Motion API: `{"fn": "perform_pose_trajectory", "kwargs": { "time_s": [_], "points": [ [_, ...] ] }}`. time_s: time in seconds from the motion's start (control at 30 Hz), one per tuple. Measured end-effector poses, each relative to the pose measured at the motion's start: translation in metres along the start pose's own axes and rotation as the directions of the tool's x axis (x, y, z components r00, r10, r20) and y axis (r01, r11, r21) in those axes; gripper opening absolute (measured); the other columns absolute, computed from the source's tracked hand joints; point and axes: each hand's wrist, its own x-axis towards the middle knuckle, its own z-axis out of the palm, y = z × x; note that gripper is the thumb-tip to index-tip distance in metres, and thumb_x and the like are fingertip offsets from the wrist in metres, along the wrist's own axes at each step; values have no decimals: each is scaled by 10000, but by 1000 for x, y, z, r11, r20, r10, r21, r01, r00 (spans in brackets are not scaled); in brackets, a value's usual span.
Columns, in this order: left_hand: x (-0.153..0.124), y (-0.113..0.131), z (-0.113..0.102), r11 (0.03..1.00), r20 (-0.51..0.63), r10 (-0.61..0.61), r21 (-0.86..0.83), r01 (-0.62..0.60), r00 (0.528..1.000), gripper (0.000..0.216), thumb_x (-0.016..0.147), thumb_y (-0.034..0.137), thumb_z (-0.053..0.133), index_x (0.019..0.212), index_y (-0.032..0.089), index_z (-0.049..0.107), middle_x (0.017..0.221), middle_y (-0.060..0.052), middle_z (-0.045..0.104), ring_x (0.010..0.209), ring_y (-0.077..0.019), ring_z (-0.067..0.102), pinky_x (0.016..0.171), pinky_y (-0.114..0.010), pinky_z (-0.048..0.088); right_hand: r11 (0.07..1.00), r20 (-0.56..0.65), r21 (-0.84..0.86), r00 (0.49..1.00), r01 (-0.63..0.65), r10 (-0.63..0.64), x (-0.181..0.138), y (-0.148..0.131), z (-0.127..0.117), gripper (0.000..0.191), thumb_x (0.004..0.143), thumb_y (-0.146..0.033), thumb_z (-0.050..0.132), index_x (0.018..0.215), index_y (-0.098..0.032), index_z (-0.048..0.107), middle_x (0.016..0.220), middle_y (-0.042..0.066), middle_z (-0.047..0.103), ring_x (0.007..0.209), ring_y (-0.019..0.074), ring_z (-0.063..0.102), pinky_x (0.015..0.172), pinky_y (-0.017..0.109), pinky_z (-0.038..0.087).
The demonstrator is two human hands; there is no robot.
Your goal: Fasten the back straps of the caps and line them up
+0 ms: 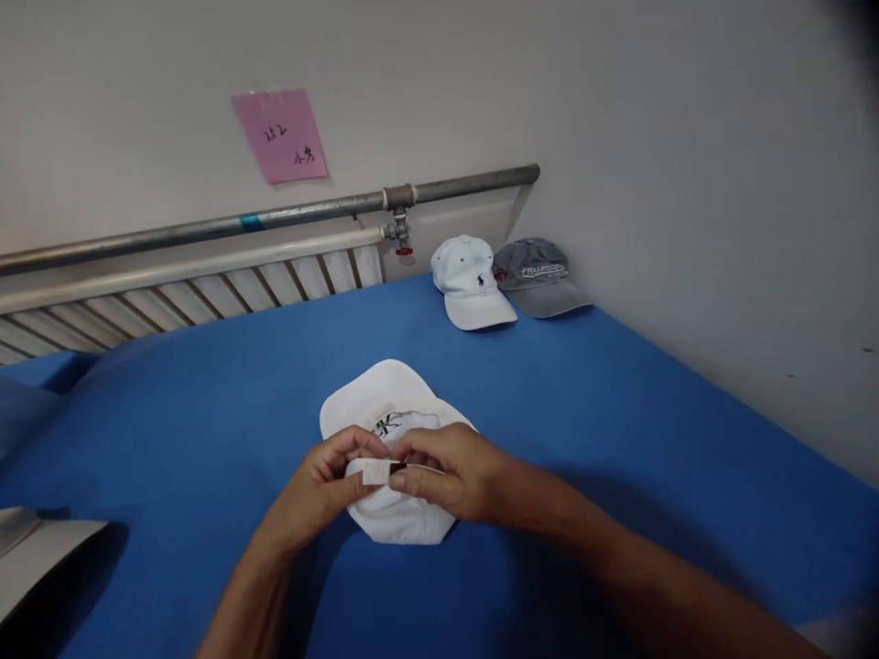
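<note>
A white baseball cap [405, 522] lies upturned on the blue surface, its brim pointing away from me and dark lettering showing inside. My left hand [330, 476] pinches the left part of the cap's white back strap [374, 472] between thumb and fingers. From the right, my right hand [457, 471] grips the same strap by a small dark piece at its middle, probably the buckle. The fingers of both hands nearly meet over the cap's opening and hide part of the strap.
At the back right sit a pale cap [467, 275] with a small dark emblem and a grey cap [542, 279], against the wall. A radiator [240, 302] and a metal pipe [330, 207] run behind the blue surface [226, 412]. A white-and-black object [48, 558] lies at left.
</note>
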Motion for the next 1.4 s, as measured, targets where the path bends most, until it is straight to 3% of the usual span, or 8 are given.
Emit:
{"fn": "perform_pose_trajectory", "kwargs": {
  "time_s": [0.17,0.23,0.33,0.43,0.57,0.73,0.87,1.4],
  "points": [
    [-1,0,-4,998,56,-29,62,26,998,223,779,337,701,952,209,642,780,1,625,659,-109,519,602,-205,383,978,61,158,990,-136,128,6,7,3,238,797,-382,643,897,-168,671,630,-39,542,583,97,485,525,216,352],
    [-1,2,-8,988,19,-7,154,4,1000,237,865,401,576,944,193,655,840,-29,634,724,-141,526,643,-234,392,968,82,201,987,-152,138,8,7,2,227,787,-374,647,881,-168,669,629,-39,548,585,98,497,538,218,366],
    [-1,9,-10,932,0,56,358,-52,998,445,933,483,392,825,155,673,780,-47,610,715,-157,495,656,-260,382,971,68,179,987,-158,148,10,6,1,196,773,-359,656,826,-170,663,606,-47,523,570,92,474,527,215,349],
    [-3,15,-5,901,76,-6,433,-27,997,419,868,524,501,749,148,641,668,-15,542,629,-140,450,580,-251,346,983,63,111,988,-148,142,10,6,2,204,772,-379,661,812,-179,663,621,-43,524,583,94,461,521,213,326],
    [-5,18,1,908,146,-74,419,6,987,316,800,457,636,766,142,635,653,4,518,607,-120,441,550,-232,327,992,70,59,992,-113,109,9,6,3,175,788,-352,647,816,-179,661,662,-34,539,632,103,470,556,213,334],
    [-7,18,0,927,172,-77,374,7,982,270,809,408,639,760,143,634,654,13,510,617,-110,428,568,-224,338,998,132,42,991,-39,33,7,-1,-1,180,852,-336,583,860,-170,651,729,-19,566,691,112,494,614,221,363],
    [-8,18,-1,928,168,-60,372,-7,984,268,823,403,620,762,143,641,667,6,523,636,-116,430,587,-230,344,996,184,35,980,-77,70,6,-5,-3,215,864,-353,567,776,-162,606,657,-27,508,641,108,459,553,218,332],
    [-12,17,-4,966,156,-38,257,-4,987,268,811,387,637,699,143,652,626,3,517,615,-115,423,579,-234,341,996,81,71,995,52,-58,4,-6,7,233,874,-304,540,686,-171,505,641,-36,467,624,100,438,583,233,329]
  ]
}}
